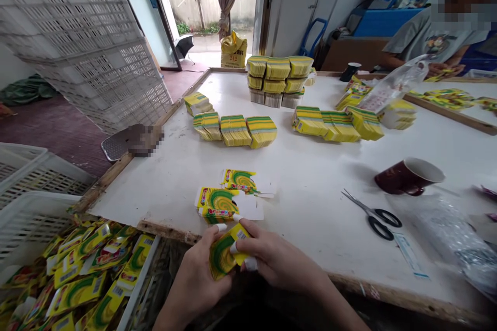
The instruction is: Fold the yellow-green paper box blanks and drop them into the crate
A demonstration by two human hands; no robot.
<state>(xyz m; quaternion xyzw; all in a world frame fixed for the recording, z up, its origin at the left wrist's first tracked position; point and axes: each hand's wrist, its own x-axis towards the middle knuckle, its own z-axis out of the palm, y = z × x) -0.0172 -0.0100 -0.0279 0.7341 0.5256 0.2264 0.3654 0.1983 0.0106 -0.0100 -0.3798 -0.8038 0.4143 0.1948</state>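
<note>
Desk [310, 176]: white, spreads ahead of both hands
Crate [39, 199]: below-left of the left hand, heaped with loose cards [77, 279]
Left hand [198, 279]: curled under the card stack [222, 256], thumb on its top edge
Right hand [277, 261]: fingers closed over the stack's right edge, tips taped
Card stack: between both hands at the near desk edge; likely light, thin, glossy, apt to slip, best pinched by its edges

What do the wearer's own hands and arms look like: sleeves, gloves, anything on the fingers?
Both forearms are bare, no sleeve in view. The left hand and right hand are ungloved, but white fingertip covers sit on the left thumb and at least two right fingers. No watch, ring or bracelet shows.
</note>
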